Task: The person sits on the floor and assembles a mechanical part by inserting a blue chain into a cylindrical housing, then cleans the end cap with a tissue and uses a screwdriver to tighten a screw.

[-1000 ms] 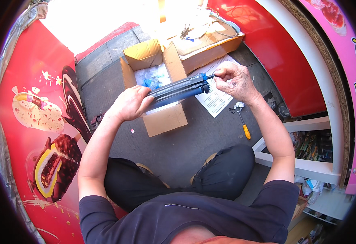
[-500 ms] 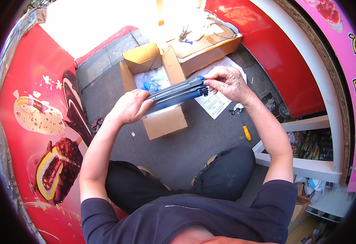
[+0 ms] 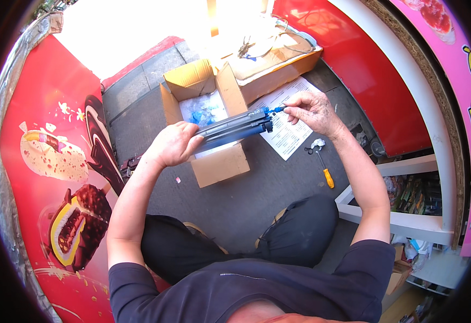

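Your left hand (image 3: pixel 173 144) wraps closed around one end of a long dark folded tool (image 3: pixel 232 126); your right hand (image 3: pixel 312 110) fingertips pinch its blue tip above an open cardboard box (image 3: pixel 214 161).

Bare floor (image 3: pixel 257 199) lies open before the knees; the open cardboard box (image 3: pixel 214 156), paper sheet (image 3: pixel 289 129) and screwdriver (image 3: pixel 324 169) crowd the rest.
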Demonstrator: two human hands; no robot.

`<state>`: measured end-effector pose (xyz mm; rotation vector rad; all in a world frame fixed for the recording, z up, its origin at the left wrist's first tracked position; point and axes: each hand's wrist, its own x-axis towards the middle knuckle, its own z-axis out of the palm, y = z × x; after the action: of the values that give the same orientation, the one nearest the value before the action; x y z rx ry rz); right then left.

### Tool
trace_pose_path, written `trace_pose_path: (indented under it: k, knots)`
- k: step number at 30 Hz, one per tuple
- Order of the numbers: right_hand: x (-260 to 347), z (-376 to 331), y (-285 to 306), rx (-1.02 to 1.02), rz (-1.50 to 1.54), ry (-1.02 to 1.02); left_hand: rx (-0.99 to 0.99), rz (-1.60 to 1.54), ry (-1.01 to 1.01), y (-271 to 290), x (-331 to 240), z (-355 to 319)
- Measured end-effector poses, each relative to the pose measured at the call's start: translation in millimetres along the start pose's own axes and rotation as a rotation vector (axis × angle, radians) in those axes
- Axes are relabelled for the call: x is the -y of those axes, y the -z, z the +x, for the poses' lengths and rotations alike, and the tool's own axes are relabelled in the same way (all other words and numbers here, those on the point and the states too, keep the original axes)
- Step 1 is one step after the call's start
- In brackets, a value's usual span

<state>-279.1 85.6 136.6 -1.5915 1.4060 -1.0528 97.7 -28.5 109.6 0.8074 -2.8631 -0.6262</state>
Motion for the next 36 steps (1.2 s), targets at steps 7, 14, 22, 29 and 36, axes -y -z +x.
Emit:
trace_pose_path:
  k: [7,14,22,29,36]
  knots:
    - [-9.5,-10.0,0.6,-0.045,-0.077,-0.165,0.008,0.072,0.027,0.9,1.6,1.1]
    - [-2.9,-12.0,7.6,0.019,-0.069,-0.002,0.003,0.049,0.000,-2.8,-0.1,7.5]
    - [-6.0,-3.1,-2.0,0.107,-0.181,0.024,0.020,0.118,0.008,-4.6,-5.3,8.8]
    - [-2.1,0.6,-12.1,0.195,-0.095,0.028,0.018,0.109,0.001,-7.3,-3.6,9.9]
    - [-4.1,8.4,-21.1,0.129,-0.165,-0.008,0.005,0.108,0.022,-8.2,0.3,6.0]
